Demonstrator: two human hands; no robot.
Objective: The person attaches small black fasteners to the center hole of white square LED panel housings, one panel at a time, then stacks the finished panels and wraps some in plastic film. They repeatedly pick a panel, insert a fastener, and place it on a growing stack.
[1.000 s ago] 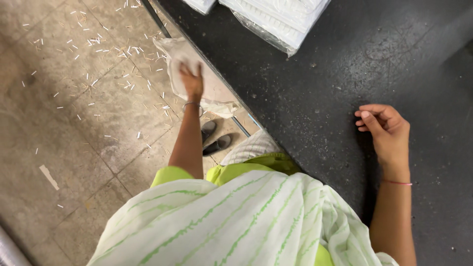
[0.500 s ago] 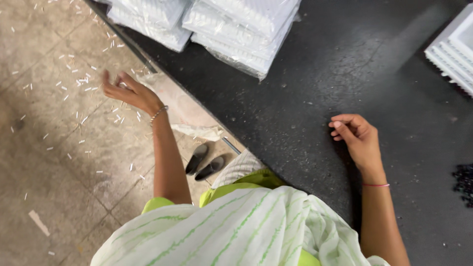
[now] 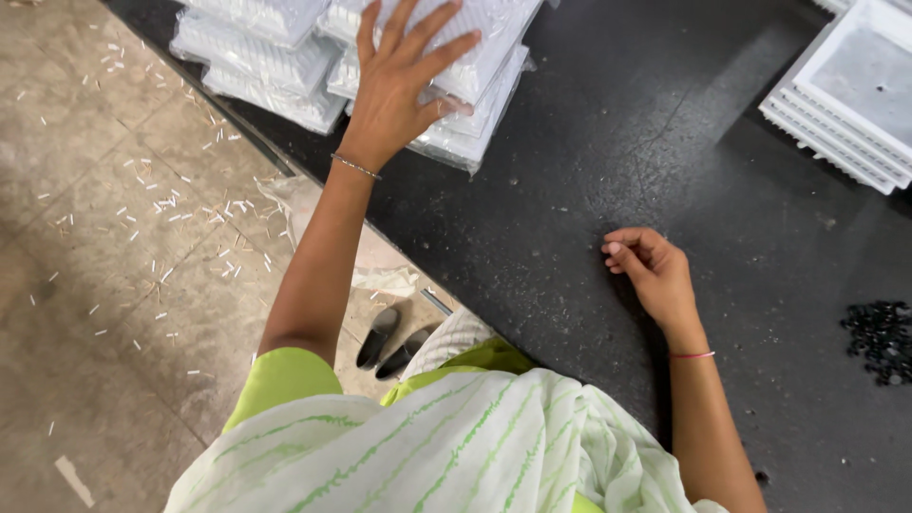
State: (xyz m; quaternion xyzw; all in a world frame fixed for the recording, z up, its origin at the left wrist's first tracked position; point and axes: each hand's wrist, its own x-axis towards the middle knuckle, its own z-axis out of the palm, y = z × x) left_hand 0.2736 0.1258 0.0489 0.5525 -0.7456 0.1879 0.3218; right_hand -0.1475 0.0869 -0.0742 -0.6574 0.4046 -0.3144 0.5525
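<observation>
My left hand (image 3: 399, 81) is stretched out with fingers spread, reaching over a stack of clear plastic packets (image 3: 475, 57) at the near-left edge of the black table (image 3: 589, 171). The fingertips lie on or just above the top packet; it grips nothing. My right hand (image 3: 651, 271) rests on the table with its fingers curled in, holding nothing I can see. More packets of the same kind (image 3: 256, 57) are piled to the left of the stack.
White flat trays (image 3: 850, 100) are stacked at the table's far right. A small heap of black bits (image 3: 879, 337) lies at the right edge. The tiled floor (image 3: 114, 247) on the left is strewn with small white scraps and a crumpled plastic bag (image 3: 366, 256).
My left hand rose from down by the floor-side plastic bag and swung up over the packet stack. The right hand stayed curled on the table. The view shifted toward the packets.
</observation>
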